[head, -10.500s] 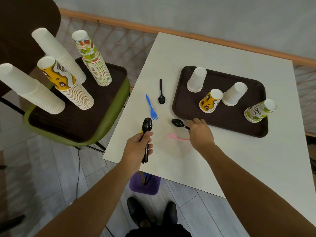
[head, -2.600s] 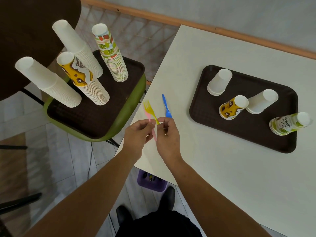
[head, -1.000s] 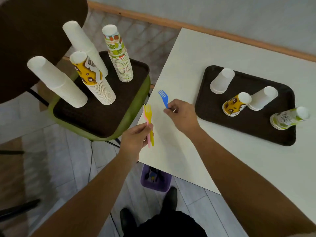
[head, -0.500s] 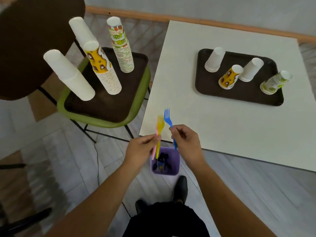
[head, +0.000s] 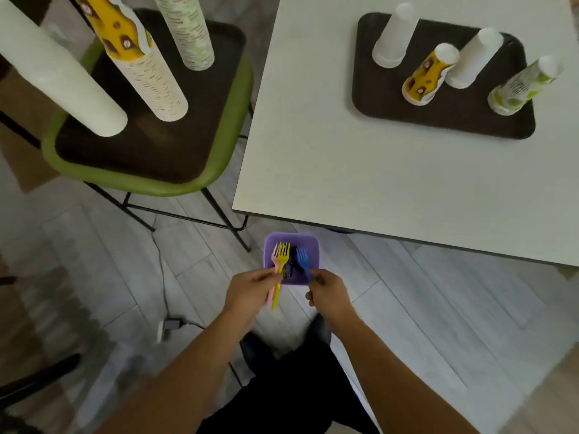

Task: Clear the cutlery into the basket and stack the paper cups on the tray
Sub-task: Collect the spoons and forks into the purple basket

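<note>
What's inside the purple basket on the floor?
Dark cutlery lies in the purple basket, too blurred to count. The left hand holds a pink fork and a yellow fork over it, the right hand a blue fork; they cover the rest.

Head cam looks steeply down at basket [head: 291, 238], table [head: 376, 183] upper rt.

Your left hand [head: 250, 292] holds a yellow fork [head: 283, 256] & a pink fork [head: 274, 256]; your right hand [head: 329, 292], a blue fork [head: 302, 259]. Just beyond both: purple basket [head: 291, 237], black cutlery [head: 293, 266] inside. Far fwd & right of your right hand: dark brown tray [head: 438, 128] w/ a plain white cup [head: 393, 36], a second white cup [head: 476, 57], a yellow cup [head: 429, 73] w/ brown spots, a green-print cup [head: 520, 86]. Table [head: 376, 183] off-white. Chair [head: 141, 186], fwd-left of your left hand: green.
</note>
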`<state>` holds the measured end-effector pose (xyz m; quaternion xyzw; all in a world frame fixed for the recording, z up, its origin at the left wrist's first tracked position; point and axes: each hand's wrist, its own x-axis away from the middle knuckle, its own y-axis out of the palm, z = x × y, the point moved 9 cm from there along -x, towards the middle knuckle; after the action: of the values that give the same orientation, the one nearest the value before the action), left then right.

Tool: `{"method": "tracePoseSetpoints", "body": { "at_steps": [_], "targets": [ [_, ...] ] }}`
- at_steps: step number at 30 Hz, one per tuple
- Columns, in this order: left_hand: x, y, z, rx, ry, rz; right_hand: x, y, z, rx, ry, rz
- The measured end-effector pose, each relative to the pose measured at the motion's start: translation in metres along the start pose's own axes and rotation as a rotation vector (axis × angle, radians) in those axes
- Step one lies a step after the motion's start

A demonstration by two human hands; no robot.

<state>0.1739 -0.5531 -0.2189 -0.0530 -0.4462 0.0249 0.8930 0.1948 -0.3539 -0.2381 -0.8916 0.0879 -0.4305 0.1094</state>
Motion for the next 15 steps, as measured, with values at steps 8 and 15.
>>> {"method": "tracePoseSetpoints", "body": {
  "at_steps": [8,15],
  "targets": [
    [-0.107,0.032,-0.063,-0.116,-0.055,0.065,-0.123,0.022,0.070,0.195,0.077,0.023],
    [-0.180,0.052,-0.098,-0.263,-0.064,0.115,-0.186,0.028,0.093,0.350,0.010,0.074]
  ]
}}
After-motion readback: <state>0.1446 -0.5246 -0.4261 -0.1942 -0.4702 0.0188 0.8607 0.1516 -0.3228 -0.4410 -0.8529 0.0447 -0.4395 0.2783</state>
